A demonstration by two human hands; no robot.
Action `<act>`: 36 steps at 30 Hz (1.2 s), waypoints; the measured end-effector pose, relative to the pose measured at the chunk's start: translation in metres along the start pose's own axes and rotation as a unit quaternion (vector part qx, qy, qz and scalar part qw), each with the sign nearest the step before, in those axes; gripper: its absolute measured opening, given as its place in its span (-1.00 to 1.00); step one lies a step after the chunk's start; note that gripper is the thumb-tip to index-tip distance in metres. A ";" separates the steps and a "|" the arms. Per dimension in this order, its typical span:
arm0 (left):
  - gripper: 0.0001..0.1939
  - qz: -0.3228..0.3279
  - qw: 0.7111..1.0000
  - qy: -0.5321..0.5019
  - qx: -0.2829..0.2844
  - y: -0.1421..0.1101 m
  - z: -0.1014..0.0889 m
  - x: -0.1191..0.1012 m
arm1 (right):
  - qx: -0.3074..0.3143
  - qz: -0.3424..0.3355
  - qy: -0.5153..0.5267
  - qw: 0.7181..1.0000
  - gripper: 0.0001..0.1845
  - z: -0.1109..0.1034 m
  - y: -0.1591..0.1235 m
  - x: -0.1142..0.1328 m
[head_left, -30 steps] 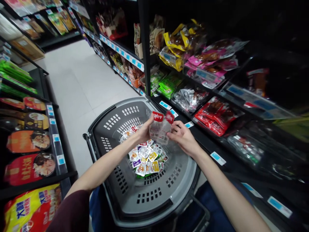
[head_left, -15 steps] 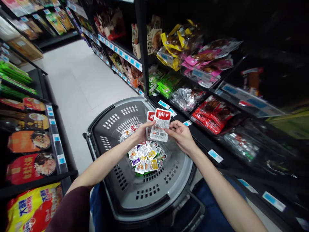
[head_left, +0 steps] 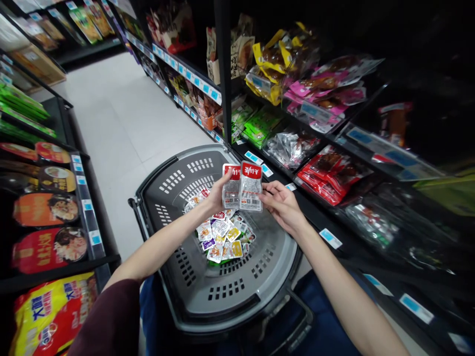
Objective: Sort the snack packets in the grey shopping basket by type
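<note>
Two small red-and-silver snack packets are held side by side over the basket, printed backs toward me. My left hand (head_left: 218,194) pinches the left snack packet (head_left: 231,190), its thumb lying across the front. My right hand (head_left: 280,203) grips the right snack packet (head_left: 251,188) by its lower right edge. The two packets touch or slightly overlap along their inner edges. Below them, the grey shopping basket (head_left: 237,309) has slotted walls, and a pile of small snack packets (head_left: 220,237) in white, yellow, purple and red lies at its bottom.
Along the right runs a black shelf with red bags (head_left: 330,175), silver packets (head_left: 291,147), green bags (head_left: 262,123) and pink bags (head_left: 326,96). On the left, a shelf (head_left: 87,207) holds bowl-shaped food packs and a yellow-red bag (head_left: 50,314). Pale floor (head_left: 111,104) stretches up the aisle.
The two packets have spread apart sideways, so the left one shows more of its face. My right hand has shifted slightly right with its packet. The view has moved a little.
</note>
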State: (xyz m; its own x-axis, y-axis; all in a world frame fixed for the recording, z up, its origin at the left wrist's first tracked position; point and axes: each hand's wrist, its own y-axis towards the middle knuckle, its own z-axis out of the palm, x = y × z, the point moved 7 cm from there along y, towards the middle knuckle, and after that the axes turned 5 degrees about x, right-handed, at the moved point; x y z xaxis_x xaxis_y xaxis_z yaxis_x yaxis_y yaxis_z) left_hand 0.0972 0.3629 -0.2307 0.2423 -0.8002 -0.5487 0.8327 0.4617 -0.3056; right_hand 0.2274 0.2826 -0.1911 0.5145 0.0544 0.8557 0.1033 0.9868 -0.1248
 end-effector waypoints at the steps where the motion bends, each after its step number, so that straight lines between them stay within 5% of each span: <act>1: -0.28 0.002 1.000 -0.004 -0.003 0.000 -0.001 0.000 | 0.004 0.000 -0.002 1.000 -0.59 0.000 0.000 0.000; 36: -0.13 0.049 0.999 -0.017 -0.006 -0.001 0.010 -0.009 | 0.063 -0.015 -0.087 0.994 -0.52 0.005 0.000 -0.005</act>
State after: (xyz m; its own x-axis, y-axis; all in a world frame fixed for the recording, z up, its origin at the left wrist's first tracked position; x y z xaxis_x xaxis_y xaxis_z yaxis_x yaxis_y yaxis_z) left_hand 0.0993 0.3663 -0.2177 0.3385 -0.7634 -0.5501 0.7986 0.5423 -0.2611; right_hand 0.2207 0.2834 -0.1931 0.3567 0.0392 0.9334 0.0029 0.9991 -0.0431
